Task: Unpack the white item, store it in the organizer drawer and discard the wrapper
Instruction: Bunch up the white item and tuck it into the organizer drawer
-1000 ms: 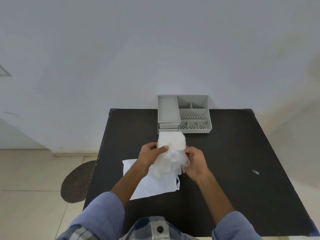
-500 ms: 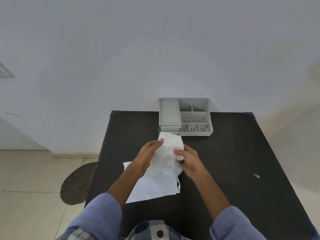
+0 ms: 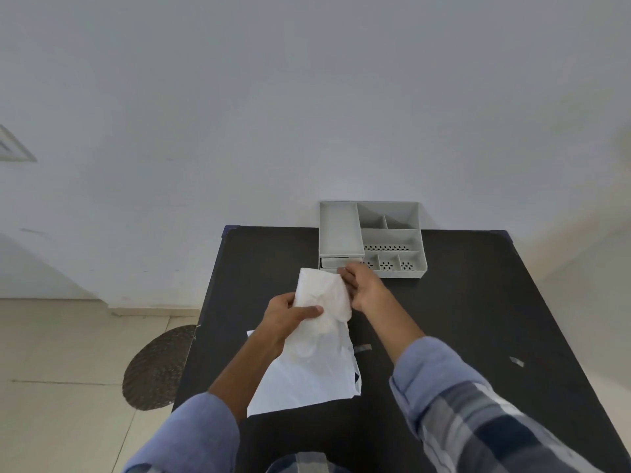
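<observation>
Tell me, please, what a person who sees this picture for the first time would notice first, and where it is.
The eye goes first to the white item at the middle of the black table, gripped by the left hand, with the right hand beside it near the drawer front. A flat white wrapper lies under it, nearer the person. The grey organizer stands at the far edge, against the wall.

Plain home-like room, black table [image 3: 478, 302] against bare white wall [image 3: 307, 97], tiled floor [image 3: 68, 353], woven mat [image 3: 153, 370]
</observation>
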